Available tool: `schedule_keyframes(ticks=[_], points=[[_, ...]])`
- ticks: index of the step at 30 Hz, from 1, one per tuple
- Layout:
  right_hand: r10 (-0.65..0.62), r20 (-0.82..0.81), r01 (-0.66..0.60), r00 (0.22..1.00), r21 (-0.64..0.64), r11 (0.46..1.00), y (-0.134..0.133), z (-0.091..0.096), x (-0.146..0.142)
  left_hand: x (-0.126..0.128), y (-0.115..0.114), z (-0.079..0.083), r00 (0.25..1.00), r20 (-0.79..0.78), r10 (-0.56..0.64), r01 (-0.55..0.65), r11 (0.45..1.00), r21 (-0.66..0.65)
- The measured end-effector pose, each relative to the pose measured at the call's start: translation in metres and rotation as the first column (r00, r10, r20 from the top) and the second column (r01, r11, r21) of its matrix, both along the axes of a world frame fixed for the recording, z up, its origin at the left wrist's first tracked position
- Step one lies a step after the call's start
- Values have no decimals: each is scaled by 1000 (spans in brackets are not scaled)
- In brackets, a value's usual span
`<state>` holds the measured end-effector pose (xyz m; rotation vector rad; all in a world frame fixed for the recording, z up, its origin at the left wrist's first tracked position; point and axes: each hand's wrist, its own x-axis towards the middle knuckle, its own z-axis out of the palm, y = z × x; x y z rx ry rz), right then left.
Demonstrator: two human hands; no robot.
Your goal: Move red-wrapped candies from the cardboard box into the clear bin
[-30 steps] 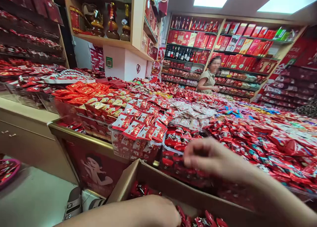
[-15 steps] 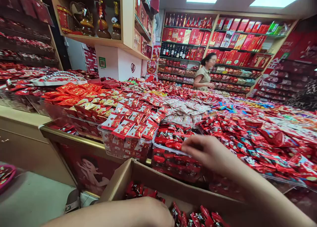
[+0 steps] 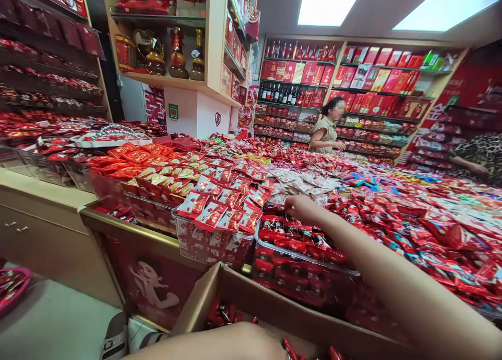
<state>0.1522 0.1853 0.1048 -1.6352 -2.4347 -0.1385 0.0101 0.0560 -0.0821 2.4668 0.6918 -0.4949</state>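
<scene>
My right hand [image 3: 303,209] is over the back part of a clear plastic tub [image 3: 309,259] of small dark red wrapped candies [image 3: 274,238]. Its fingers are curled inward, and whatever they hold, if anything, is hidden. Low in the view, my left hand [image 3: 251,341] reaches into an open cardboard box [image 3: 270,300]; its fingers are out of sight. More red wrapped candies [image 3: 223,314] lie inside that box. Beside the tub stands another clear bin [image 3: 184,234] heaped with red-and-white packets [image 3: 214,208].
Heaped candies [image 3: 423,234] spread across the wide display to the right. A person [image 3: 325,127] stands behind it, and another person's arm [image 3: 470,166] shows at far right. A wooden cabinet [image 3: 217,62] overhangs the left. A pink basket [image 3: 25,287] sits low at left.
My right hand has moved from the tub's front to its back, with its fingers more curled. My left hand has sunk lower in the box. The view has tilted up and shifted left.
</scene>
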Motion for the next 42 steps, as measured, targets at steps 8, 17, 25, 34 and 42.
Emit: schedule_keyframes(ticks=[8, 17, 25, 34, 42], points=[[46, -592, 15, 805, 98, 995, -97, 27, 26, -5, -11, 92, 698, 402, 593, -67, 612, -788], [-148, -888, -78, 435, -201, 976, -199, -57, 26, -2, -10, 108, 481, 272, 834, 235, 176, -956], [-120, -960, 122, 253, -92, 988, -205, -89, 0, 7, -15, 108, 158, 351, 923, 86, 341, -936], [142, -800, 119, 583, 256, 959, -172, -43, -12, -4, -14, 119, -41, 626, 779, 68, 627, -776], [-351, -803, 157, 481, -315, 936, -35, 9, 1, -5, -12, 105, 130, 714, 688, -117, 726, -678]])
